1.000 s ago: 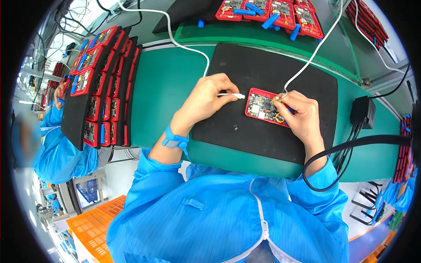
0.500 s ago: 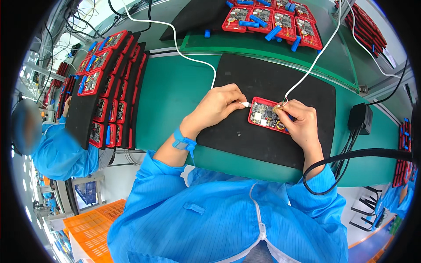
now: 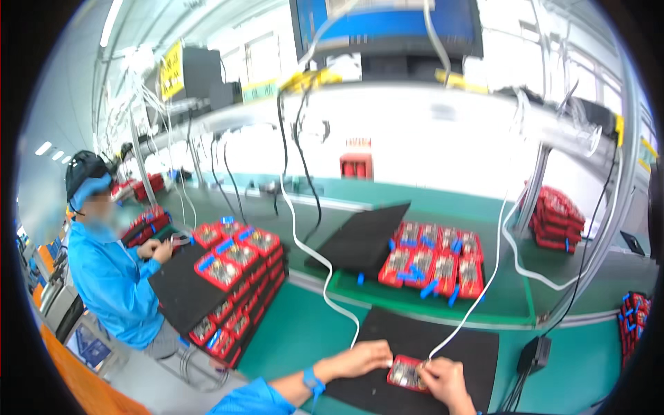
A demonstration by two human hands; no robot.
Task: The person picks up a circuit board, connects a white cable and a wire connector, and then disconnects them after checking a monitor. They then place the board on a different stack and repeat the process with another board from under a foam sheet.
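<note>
A circuit board in a red tray (image 3: pixel 401 374) lies on a black mat (image 3: pixel 474 360) in the lower middle. At its left edge my left hand (image 3: pixel 364 359), with a blue strap around the wrist, is closed on the plug of a white cable (image 3: pixel 326 282). My right hand (image 3: pixel 446 382) pinches the end of a second white cable (image 3: pixel 472 312) over the board's right side. The fingers cover most of that end, and motion blurs the detail.
Several red-framed boards (image 3: pixel 432 259) with blue clips sit on the raised bench beyond the mat. Stacked boards (image 3: pixel 235 259) stand to the left, near a person in blue (image 3: pixel 111 277). A black box with cables (image 3: pixel 534 356) is at right; a screen (image 3: pixel 387 31) hangs above.
The view has tilted upward, so my hands and the board appear lower and the shelf and screen show. Both hands keep about the same hold at the board.
</note>
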